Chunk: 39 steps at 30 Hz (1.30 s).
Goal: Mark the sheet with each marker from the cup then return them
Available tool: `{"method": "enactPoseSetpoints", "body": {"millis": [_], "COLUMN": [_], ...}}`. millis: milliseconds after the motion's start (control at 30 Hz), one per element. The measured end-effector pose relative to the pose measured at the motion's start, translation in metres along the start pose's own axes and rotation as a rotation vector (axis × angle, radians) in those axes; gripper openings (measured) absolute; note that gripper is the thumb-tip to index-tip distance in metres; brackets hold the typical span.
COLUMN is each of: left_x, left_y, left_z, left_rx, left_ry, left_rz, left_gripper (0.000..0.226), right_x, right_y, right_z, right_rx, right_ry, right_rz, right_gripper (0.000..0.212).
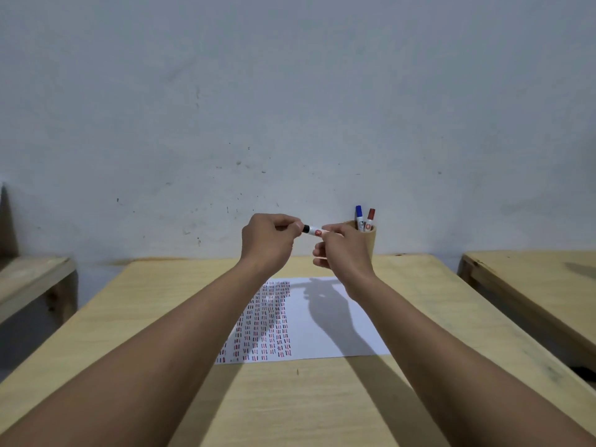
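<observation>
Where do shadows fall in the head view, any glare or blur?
Head view: hands and arms cast hard shadows on the sheet and table, towards the viewer, so the light is high and ahead; no glare; wide-angle splay at edges; marker slightly soft.

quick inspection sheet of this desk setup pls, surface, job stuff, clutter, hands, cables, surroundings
surface: wooden desk, bare apart from the job's things
job's things: paper sheet with rows of red and dark marks on its left half; wooden cup holding a blue-capped marker and a red-capped marker; black-capped marker held above the desk
clutter: nothing seen
hands: left hand on the cap end, right hand on the barrel
cables: nothing seen
surroundings: scuffed wall; wooden tables either side
</observation>
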<state>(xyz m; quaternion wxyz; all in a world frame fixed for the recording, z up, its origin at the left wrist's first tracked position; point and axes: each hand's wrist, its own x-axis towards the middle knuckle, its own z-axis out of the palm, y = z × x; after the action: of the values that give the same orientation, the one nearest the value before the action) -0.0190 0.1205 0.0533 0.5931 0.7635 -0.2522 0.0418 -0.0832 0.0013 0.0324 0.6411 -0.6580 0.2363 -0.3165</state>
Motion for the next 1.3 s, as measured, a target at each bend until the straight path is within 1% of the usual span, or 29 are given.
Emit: {"method": "enactPoseSetpoints", "body": {"millis": [33, 100, 200, 300, 400, 467, 533, 600, 667, 700, 800, 900, 967, 1067, 1200, 1300], "left_x": [0.003, 0.009, 0.018, 0.024, 0.030, 0.034, 0.039, 0.044, 0.048, 0.050, 0.053, 0.057, 0.058, 0.056, 0.057, 0.055], "left_y": [0.002, 0.004, -0.005, -0.021, -0.035, -0.041, -0.044, -0.047, -0.047, -0.047, -0.047, -0.052, -0.057, -0.062, -0.066, -0.063], "left_z": [0.003, 0.012, 0.032, 0.055, 0.083, 0.102, 0.119, 0.134, 0.146, 0.150, 0.161, 0.169, 0.173, 0.177, 0.179, 0.179], "left_rx": [0.000, -0.012, -0.067, 0.013, 0.049, 0.068, 0.146, 0.223, 0.250, 0.250, 0.238, 0.234, 0.205, 0.123, 0.062, 0.029], "left_ry": [-0.004, -0.022, -0.061, -0.088, -0.110, -0.141, -0.181, -0.214, -0.233, -0.239, -0.247, -0.254, -0.242, -0.219, -0.207, -0.213], "left_rz": [0.010, 0.007, -0.068, -0.089, -0.094, -0.084, -0.052, -0.018, -0.009, -0.009, -0.037, -0.045, -0.045, -0.047, -0.021, -0.036], "left_gripper": [0.016, 0.019, 0.030, 0.041, 0.036, 0.034, 0.043, 0.056, 0.067, 0.069, 0.060, 0.051, 0.046, 0.036, 0.033, 0.031], "right_x": [0.004, 0.012, 0.027, 0.047, 0.073, 0.092, 0.108, 0.120, 0.130, 0.134, 0.143, 0.146, 0.148, 0.152, 0.154, 0.151], "right_y": [0.001, 0.000, -0.001, -0.006, -0.009, -0.010, -0.011, -0.011, -0.009, -0.009, -0.007, -0.002, 0.006, 0.017, 0.019, 0.017], "right_z": [-0.006, -0.016, -0.032, -0.042, -0.052, -0.058, -0.063, -0.066, -0.068, -0.069, -0.071, -0.070, -0.069, -0.069, -0.071, -0.073], "right_rx": [-0.107, -0.220, -0.183, -0.103, -0.106, -0.202, -0.280, -0.307, -0.347, -0.365, -0.373, -0.419, -0.484, -0.532, -0.529, -0.512], "right_ry": [-0.017, -0.044, -0.059, -0.035, 0.017, 0.070, 0.107, 0.115, 0.119, 0.123, 0.124, 0.093, 0.050, 0.040, 0.012, -0.019], "right_rz": [-0.024, -0.036, 0.011, 0.021, -0.049, -0.124, -0.164, -0.161, -0.181, -0.193, -0.216, -0.201, -0.155, -0.075, -0.035, -0.033], "right_gripper": [0.021, 0.024, 0.015, 0.008, 0.014, 0.019, 0.025, 0.028, 0.028, 0.029, 0.025, 0.023, 0.025, 0.034, 0.025, 0.020]}}
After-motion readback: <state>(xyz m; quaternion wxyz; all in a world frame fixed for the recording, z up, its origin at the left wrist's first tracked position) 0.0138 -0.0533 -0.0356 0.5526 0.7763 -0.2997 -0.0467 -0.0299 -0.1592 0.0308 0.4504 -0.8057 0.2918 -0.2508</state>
